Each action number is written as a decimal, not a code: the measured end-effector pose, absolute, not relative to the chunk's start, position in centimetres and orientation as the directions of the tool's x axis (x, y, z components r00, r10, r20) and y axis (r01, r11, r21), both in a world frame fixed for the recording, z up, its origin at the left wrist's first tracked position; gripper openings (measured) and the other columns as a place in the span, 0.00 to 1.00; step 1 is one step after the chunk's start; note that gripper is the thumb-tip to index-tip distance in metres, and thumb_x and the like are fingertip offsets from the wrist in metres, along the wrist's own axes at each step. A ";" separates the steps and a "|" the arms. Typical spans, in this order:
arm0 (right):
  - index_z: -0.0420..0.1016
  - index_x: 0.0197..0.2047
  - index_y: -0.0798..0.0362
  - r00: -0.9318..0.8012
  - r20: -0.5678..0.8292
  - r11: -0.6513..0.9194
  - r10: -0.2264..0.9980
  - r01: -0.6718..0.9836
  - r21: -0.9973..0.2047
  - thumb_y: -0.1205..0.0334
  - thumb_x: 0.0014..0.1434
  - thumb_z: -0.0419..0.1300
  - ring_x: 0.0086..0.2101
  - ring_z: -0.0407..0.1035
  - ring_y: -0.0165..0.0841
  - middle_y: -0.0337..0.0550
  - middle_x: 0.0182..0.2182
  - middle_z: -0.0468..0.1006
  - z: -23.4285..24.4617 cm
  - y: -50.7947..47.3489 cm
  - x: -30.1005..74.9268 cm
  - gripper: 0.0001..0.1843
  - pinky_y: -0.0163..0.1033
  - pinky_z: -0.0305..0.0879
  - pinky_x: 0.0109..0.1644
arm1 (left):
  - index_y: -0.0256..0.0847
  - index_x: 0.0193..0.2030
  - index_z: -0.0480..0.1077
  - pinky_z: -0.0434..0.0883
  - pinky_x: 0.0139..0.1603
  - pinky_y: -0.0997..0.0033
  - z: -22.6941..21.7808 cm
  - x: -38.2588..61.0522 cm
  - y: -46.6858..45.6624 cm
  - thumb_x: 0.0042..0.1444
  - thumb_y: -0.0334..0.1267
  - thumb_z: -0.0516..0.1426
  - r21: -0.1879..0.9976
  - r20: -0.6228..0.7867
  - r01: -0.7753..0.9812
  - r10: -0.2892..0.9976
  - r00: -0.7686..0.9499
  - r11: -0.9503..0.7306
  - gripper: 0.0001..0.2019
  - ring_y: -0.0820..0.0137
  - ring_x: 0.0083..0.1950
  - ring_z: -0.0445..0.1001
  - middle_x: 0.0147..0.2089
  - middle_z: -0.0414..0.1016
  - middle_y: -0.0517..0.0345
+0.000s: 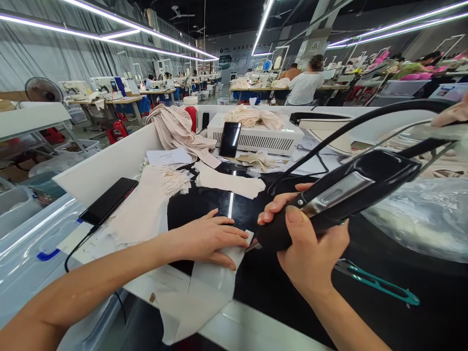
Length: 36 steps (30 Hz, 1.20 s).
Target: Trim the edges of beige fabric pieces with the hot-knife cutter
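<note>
My left hand (215, 239) lies flat with fingers stretched out on a pale fabric strip (214, 287), part of which hangs over the table's front edge. My right hand (310, 248) grips a black corded handheld power tool (340, 190) with a silver lever, my thumb near the lever. The tool's thin metal tip touches or nearly touches the strip's right edge, close to my left fingertips. Beyond my hands, a cream fabric piece (230, 183) rests on the black table surface (197, 209). Green-handled snips (380, 282) lie right of my right wrist.
Stacked cream pieces (146, 200) and a black phone (109, 200) lie at left. Behind stand a vented white box (256, 136), a propped phone (230, 139) and draped pink fabric (179, 126). Clear plastic bags (424, 214) and another person's hand (451, 112) are at right.
</note>
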State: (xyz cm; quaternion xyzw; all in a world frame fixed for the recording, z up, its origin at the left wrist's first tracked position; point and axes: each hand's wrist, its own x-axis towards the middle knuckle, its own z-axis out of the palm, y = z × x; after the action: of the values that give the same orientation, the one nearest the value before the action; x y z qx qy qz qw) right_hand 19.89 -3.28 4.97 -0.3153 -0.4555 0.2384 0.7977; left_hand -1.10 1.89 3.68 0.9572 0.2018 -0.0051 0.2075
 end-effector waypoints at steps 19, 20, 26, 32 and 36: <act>0.87 0.48 0.41 0.474 0.498 0.631 0.726 -0.174 -0.756 0.51 0.54 0.89 0.22 0.75 0.37 0.27 0.27 0.81 7.0 -5.1 19.7 0.23 0.41 0.76 0.25 | 0.54 0.81 0.83 0.61 0.96 0.13 3.6 0.1 1.9 0.86 0.46 0.70 0.474 -0.064 0.376 0.394 0.917 -0.796 0.21 0.38 0.96 0.68 0.92 0.77 0.55; 0.87 0.48 0.41 0.477 0.486 0.623 0.732 -0.181 -0.761 0.51 0.53 0.88 0.22 0.74 0.38 0.27 0.27 0.80 7.1 -5.3 19.8 0.23 0.42 0.77 0.25 | 0.54 0.80 0.83 0.61 0.96 0.12 3.5 0.2 1.9 0.86 0.47 0.71 0.477 -0.060 0.378 0.399 0.915 -0.794 0.22 0.37 0.96 0.68 0.92 0.78 0.54; 0.86 0.49 0.39 0.469 0.439 0.574 0.767 -0.194 -0.796 0.50 0.51 0.88 0.22 0.74 0.40 0.26 0.27 0.78 6.7 -5.9 19.8 0.25 0.45 0.78 0.24 | 0.55 0.78 0.86 0.60 0.97 0.14 3.1 0.4 2.1 0.83 0.43 0.74 0.499 -0.022 0.375 0.421 0.907 -0.782 0.21 0.39 0.95 0.70 0.90 0.80 0.54; 0.85 0.49 0.40 0.431 0.505 0.608 0.748 -0.138 -0.782 0.50 0.55 0.87 0.22 0.75 0.39 0.27 0.26 0.79 7.0 -5.9 19.2 0.23 0.41 0.72 0.24 | 0.55 0.80 0.85 0.60 0.98 0.19 3.3 0.6 2.0 0.84 0.46 0.74 0.497 -0.043 0.385 0.420 0.906 -0.778 0.23 0.41 0.97 0.68 0.91 0.79 0.57; 0.83 0.50 0.41 0.401 0.538 0.623 0.741 -0.112 -0.774 0.48 0.59 0.87 0.23 0.75 0.38 0.27 0.28 0.79 7.0 -5.8 19.3 0.24 0.41 0.72 0.26 | 0.54 0.84 0.82 0.57 1.00 0.21 3.7 0.8 1.9 0.86 0.49 0.73 0.456 -0.070 0.395 0.411 0.909 -0.798 0.25 0.42 0.98 0.66 0.93 0.76 0.57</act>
State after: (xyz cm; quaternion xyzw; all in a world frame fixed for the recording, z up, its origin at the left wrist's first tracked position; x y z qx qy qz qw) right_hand 19.26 -5.76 6.98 -0.3337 -0.4716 0.2780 0.7674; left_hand 0.78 1.94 3.72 0.9479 0.2126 0.0161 0.2367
